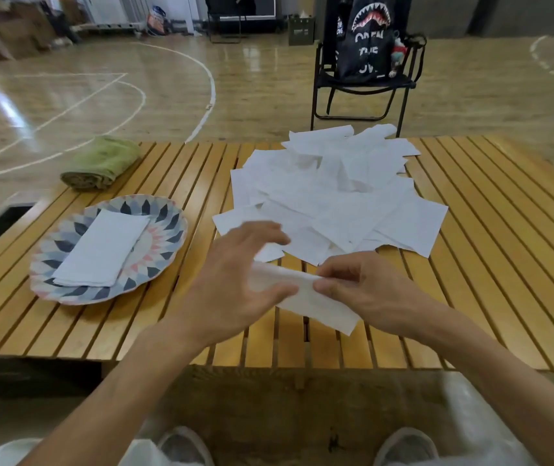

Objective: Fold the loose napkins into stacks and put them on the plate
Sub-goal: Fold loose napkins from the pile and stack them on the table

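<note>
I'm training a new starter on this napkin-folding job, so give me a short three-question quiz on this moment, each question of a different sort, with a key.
1. True or false: the patterned plate already holds a stack of folded napkins.
2. Multiple choice: what do the left hand and right hand hold between them? A) the rolled green cloth B) a single white napkin C) the plate.
3. Fill in: the pile of loose napkins lies on the slatted wooden table, on the ____ side of the plate as the person sees it.

Key: 1 true; 2 B; 3 right.
</note>
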